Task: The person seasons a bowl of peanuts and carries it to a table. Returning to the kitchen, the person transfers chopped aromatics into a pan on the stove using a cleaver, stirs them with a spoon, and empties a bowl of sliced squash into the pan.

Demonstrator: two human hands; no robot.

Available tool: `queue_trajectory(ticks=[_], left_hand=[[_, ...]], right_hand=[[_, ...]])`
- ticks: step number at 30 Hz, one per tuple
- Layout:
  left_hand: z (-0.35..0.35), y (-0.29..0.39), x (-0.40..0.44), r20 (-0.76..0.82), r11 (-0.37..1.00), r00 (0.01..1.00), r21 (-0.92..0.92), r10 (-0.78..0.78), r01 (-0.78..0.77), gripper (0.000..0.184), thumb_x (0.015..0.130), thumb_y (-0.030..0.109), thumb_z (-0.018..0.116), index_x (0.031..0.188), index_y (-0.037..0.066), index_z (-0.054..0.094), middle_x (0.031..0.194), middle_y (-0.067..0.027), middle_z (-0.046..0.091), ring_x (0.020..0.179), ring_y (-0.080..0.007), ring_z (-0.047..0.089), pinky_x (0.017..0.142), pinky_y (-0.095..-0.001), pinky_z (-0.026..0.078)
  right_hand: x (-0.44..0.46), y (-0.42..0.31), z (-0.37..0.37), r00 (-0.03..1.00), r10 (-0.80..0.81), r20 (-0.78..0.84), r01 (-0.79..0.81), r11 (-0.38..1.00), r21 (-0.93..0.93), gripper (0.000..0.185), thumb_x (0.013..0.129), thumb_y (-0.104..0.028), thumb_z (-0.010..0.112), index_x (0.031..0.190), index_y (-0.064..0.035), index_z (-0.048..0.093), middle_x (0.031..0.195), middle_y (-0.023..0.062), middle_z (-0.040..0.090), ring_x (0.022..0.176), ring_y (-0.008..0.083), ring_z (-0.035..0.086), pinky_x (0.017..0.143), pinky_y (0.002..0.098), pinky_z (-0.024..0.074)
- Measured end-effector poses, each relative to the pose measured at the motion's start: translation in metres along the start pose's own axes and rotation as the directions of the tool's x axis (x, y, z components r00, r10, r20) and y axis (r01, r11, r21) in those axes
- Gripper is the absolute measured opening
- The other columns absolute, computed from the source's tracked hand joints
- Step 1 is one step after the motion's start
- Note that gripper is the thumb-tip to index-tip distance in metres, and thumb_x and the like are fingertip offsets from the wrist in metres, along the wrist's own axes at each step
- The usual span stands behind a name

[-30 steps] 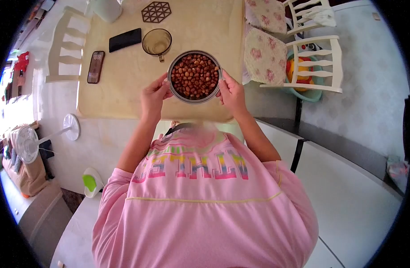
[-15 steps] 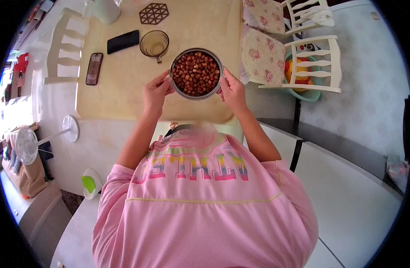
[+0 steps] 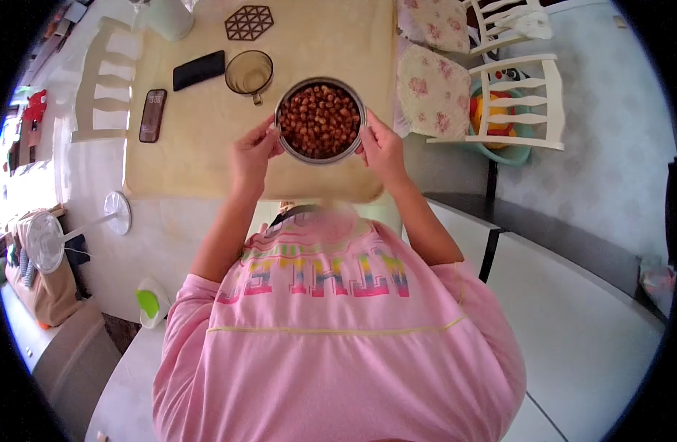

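Observation:
A round metal bowl (image 3: 320,160) is held over the near part of the table, full of reddish-brown nuts (image 3: 319,120). My left hand (image 3: 254,155) grips its left rim between thumb and fingers, and my right hand (image 3: 381,149) grips the right rim in the same way. Just beyond the bowl to the left stands a brown glass cup (image 3: 249,73) with its handle toward me. A dark lattice trivet (image 3: 248,23) lies farther back.
On the tan table (image 3: 184,162) lie a black phone (image 3: 199,71) and another phone (image 3: 153,116). A white pitcher (image 3: 169,18) stands at the far left. White chairs (image 3: 554,103) are on both sides; a teal basin (image 3: 517,155) holds toys at the right.
The bowl has shifted a little, first right and then back left, with both hands still on it. The table items appear slightly farther left in the view.

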State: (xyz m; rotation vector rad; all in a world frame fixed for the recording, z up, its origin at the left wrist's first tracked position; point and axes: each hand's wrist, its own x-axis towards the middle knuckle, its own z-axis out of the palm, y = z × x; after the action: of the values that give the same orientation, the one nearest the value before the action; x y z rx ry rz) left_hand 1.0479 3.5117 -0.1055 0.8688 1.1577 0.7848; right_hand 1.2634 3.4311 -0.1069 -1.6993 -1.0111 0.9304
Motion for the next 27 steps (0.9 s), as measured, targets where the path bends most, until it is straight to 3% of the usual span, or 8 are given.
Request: queue_trajectory(ticks=[4,10,11,14,16,20,25,27], left_hand=[[-0.006,-0.013,0.006,0.027,0.998,1.000,0.057,-0.008,0.007,0.035,0.087,0.011,0.056,0.119,0.000,0.052,0.083,0.0003,0.057,0.070,-0.0072,0.055,0.067,-0.0230,0.050],[0.004,0.025,-0.019,-0.016,0.984,0.985,0.036,0.174,-0.173,0.032,0.085,0.005,0.056,0.116,-0.001,0.055,0.078,0.0019,0.054,0.066,-0.0061,0.052,0.064,-0.0216,0.049],[0.003,0.020,-0.017,-0.017,0.990,0.991,0.041,0.135,-0.134,0.032,0.085,0.005,0.056,0.116,-0.001,0.054,0.078,0.0020,0.054,0.066,-0.0061,0.052,0.064,-0.0216,0.049],[0.000,0.005,-0.001,-0.014,0.998,0.998,0.029,0.054,-0.053,0.033,0.085,0.005,0.057,0.116,-0.002,0.054,0.078,0.0020,0.053,0.066,-0.0061,0.052,0.064,-0.0215,0.049],[-0.003,-0.004,-0.001,-0.019,1.000,1.000,0.002,-0.018,0.018,0.033,0.084,0.005,0.057,0.116,-0.002,0.054,0.078,0.0019,0.053,0.065,-0.0062,0.052,0.064,-0.0213,0.049],[-0.004,-0.004,-0.004,-0.029,1.000,0.999,0.011,0.028,-0.028,0.032,0.085,0.004,0.056,0.117,-0.001,0.055,0.077,0.0018,0.053,0.065,-0.0061,0.051,0.064,-0.0209,0.049],[0.003,0.027,-0.019,-0.022,0.982,0.985,0.079,0.174,-0.172,0.031,0.086,0.004,0.055,0.117,0.000,0.055,0.075,0.0024,0.053,0.065,-0.0055,0.051,0.064,-0.0206,0.049],[0.001,0.014,-0.009,-0.014,0.995,0.996,0.034,0.091,-0.091,0.032,0.086,0.005,0.055,0.117,0.000,0.055,0.076,0.0025,0.053,0.065,-0.0054,0.052,0.064,-0.0205,0.049]], right_hand=[[-0.005,0.004,0.003,0.999,0.028,0.022,-0.029,1.000,0.006,0.040,0.091,-0.012,0.047,0.130,-0.0049,0.041,0.062,0.0003,0.052,0.047,0.0042,0.046,0.040,0.0192,0.0391],[-0.011,-0.019,0.000,0.995,-0.091,-0.047,0.091,0.996,0.014,0.040,0.091,-0.012,0.046,0.130,-0.0051,0.042,0.060,0.0000,0.052,0.046,0.0042,0.045,0.040,0.0188,0.0390],[-0.012,-0.021,-0.002,0.990,-0.129,-0.055,0.130,0.991,0.018,0.040,0.091,-0.012,0.046,0.130,-0.0051,0.042,0.060,0.0000,0.051,0.046,0.0042,0.045,0.040,0.0187,0.0390],[-0.002,-0.006,0.001,0.998,0.045,0.044,-0.046,0.999,0.014,0.040,0.091,-0.012,0.046,0.130,-0.0054,0.041,0.058,-0.0002,0.051,0.046,0.0041,0.045,0.040,0.0183,0.0390],[-0.002,0.005,0.006,0.998,0.046,0.048,-0.048,0.999,0.023,0.040,0.091,-0.012,0.046,0.130,-0.0056,0.041,0.057,0.0000,0.051,0.046,0.0041,0.045,0.041,0.0184,0.0391],[-0.005,0.007,0.009,0.995,0.086,0.046,-0.089,0.995,0.045,0.040,0.091,-0.012,0.046,0.130,-0.0057,0.042,0.057,0.0003,0.051,0.047,0.0041,0.046,0.041,0.0186,0.0393],[-0.007,-0.015,0.003,0.999,-0.041,-0.023,0.042,0.998,0.046,0.040,0.091,-0.012,0.046,0.130,-0.0056,0.042,0.060,0.0005,0.052,0.046,0.0043,0.045,0.041,0.0190,0.0396],[-0.003,-0.014,0.001,1.000,-0.023,0.005,0.023,0.999,0.024,0.040,0.091,-0.012,0.046,0.130,-0.0056,0.042,0.060,0.0007,0.052,0.046,0.0044,0.045,0.041,0.0191,0.0398]])
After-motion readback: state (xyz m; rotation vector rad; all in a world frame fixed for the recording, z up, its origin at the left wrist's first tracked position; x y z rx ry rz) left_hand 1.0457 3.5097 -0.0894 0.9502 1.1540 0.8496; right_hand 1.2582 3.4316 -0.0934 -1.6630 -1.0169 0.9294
